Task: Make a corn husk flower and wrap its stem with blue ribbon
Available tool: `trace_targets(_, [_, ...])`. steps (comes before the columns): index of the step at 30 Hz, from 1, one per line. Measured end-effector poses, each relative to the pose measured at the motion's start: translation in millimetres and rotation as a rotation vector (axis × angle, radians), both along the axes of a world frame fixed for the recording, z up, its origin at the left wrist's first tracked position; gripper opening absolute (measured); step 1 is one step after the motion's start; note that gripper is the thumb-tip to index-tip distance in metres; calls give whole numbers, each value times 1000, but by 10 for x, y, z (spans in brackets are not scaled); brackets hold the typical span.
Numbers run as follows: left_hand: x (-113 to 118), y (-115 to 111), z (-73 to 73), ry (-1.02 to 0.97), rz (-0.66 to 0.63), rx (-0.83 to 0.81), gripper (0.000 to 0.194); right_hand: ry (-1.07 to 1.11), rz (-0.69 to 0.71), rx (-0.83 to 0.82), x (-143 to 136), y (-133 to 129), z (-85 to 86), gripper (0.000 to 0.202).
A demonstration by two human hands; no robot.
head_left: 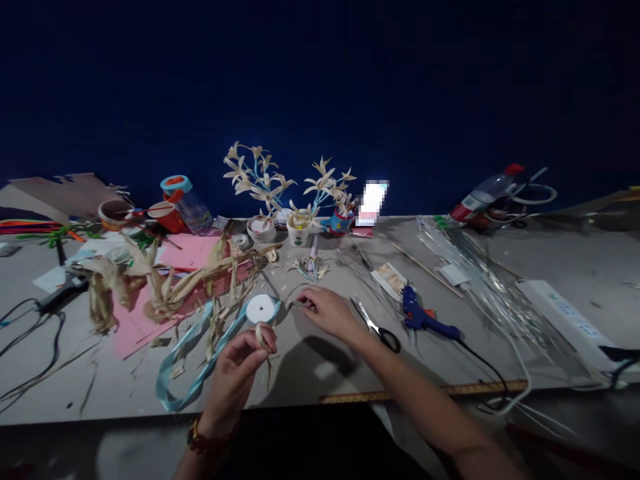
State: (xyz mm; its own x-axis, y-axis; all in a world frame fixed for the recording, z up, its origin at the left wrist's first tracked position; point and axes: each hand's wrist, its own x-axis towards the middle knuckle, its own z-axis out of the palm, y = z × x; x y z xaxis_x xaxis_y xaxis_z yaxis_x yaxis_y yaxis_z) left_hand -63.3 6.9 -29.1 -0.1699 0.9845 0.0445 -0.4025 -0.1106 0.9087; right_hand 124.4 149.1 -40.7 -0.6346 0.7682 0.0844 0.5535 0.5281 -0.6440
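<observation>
My left hand (pixel 243 357) is closed in a pinch around a pale corn husk strip (pixel 261 337), held above the front of the table. My right hand (pixel 325 310) reaches over the middle of the table, fingers curled together. A thin dark line curves close to its fingertips, but whatever they hold is too small to make out. Between the hands lies a white ribbon spool (pixel 261 309), with light blue ribbon (pixel 173 383) trailing left. Scissors (pixel 375 325) rest just right of my right hand. Behind it lies a small husk flower (pixel 310 268).
Husk flowers (pixel 265 183) stand in small cups at the back. Dried husks (pixel 165 293) lie over pink paper (pixel 133 330) on the left. To the right are a blue glue gun (pixel 425 317), wires in clear plastic (pixel 480 287) and a power strip (pixel 567 323). A bottle (pixel 483 197) leans behind.
</observation>
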Motion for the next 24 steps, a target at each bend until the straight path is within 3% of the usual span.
trace_targets(5, [-150,-17,61,76,21,89,16,-40,37,30,-176,29,-40,15])
trace_targets(10, [-255,18,44,66,105,81,16,-79,73,30,-300,-106,-78,6])
trace_targets(18, [-271,50,2,37,73,120,13,-81,-40,25,-575,-271,-233,9])
trace_targets(21, [-295,49,-10,27,71,108,12,-10,-51,9,-503,-273,-152,12])
trace_targets(24, [-264,71,-25,-10,69,5,13,73,-62,3,-348,-306,34,13])
